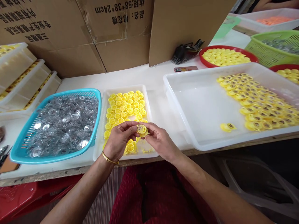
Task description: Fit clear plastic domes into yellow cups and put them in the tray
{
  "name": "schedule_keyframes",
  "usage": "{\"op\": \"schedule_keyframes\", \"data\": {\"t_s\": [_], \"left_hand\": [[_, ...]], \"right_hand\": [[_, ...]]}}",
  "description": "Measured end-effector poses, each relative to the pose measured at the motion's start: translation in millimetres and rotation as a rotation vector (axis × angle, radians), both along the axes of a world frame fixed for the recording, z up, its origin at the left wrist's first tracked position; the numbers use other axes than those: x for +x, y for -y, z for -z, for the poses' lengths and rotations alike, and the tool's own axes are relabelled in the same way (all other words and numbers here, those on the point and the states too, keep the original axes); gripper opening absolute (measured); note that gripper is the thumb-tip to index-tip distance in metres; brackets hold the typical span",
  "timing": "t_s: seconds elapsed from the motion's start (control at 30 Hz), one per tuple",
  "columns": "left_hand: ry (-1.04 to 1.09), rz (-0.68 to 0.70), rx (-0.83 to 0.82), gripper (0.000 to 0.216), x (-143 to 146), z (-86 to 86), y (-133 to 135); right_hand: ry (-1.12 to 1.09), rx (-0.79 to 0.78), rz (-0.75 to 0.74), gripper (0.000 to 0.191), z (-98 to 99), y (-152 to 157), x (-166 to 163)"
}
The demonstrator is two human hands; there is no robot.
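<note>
both hands [140, 138] pinch one yellow cap [141, 129] above the small tray [102, 124].

Bright, even light fills the scene, with only soft, faint shadows on the table [154, 77]. The clear discs [62, 124] in the blue basket [21, 146] glitter with small highlights. Focus is sharp mid-frame; edges bend and stretch, and the lower corners fall dim.
</note>
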State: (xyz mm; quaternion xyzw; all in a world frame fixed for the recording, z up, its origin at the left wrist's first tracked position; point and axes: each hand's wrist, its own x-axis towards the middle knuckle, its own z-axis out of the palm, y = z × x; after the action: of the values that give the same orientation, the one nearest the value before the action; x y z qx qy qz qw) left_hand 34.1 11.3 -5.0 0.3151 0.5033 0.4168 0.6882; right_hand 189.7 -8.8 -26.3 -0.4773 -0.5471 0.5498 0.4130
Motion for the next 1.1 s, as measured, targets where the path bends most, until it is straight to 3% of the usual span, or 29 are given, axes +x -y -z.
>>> {"op": "schedule_keyframes", "data": {"t_s": [0.37,0.67,0.77,0.9,1.0,1.1], "left_hand": [[-0.216,0.042,0.096,0.026,9,-2.8,-9],[-0.402,0.112,0.256,0.016,8,1.1,-17],[-0.319,0.079,0.215,0.019,4,-4.1,-22],[-0.053,-0.018,0.027,0.024,-1,-11.5,-24],[0.096,-0.073,-0.102,0.028,-2,-10.8,-19],[0.158,-0.144,-0.128,0.03,0,-5.7,-10]], "right_hand": [[0.111,0.087,0.032,0.044,-3.0,-3,-1],[0.141,0.019,0.021,0.051,-5.7,-5,3],[0.08,-0.023,0.021,0.051,-5.4,-5,4],[0.037,-0.005,0.047,0.044,-0.1,-3,3],[0.012,0.033,0.09,0.039,5.9,-2,2],[-0.021,0.026,0.126,0.038,8.3,1,0]]}}
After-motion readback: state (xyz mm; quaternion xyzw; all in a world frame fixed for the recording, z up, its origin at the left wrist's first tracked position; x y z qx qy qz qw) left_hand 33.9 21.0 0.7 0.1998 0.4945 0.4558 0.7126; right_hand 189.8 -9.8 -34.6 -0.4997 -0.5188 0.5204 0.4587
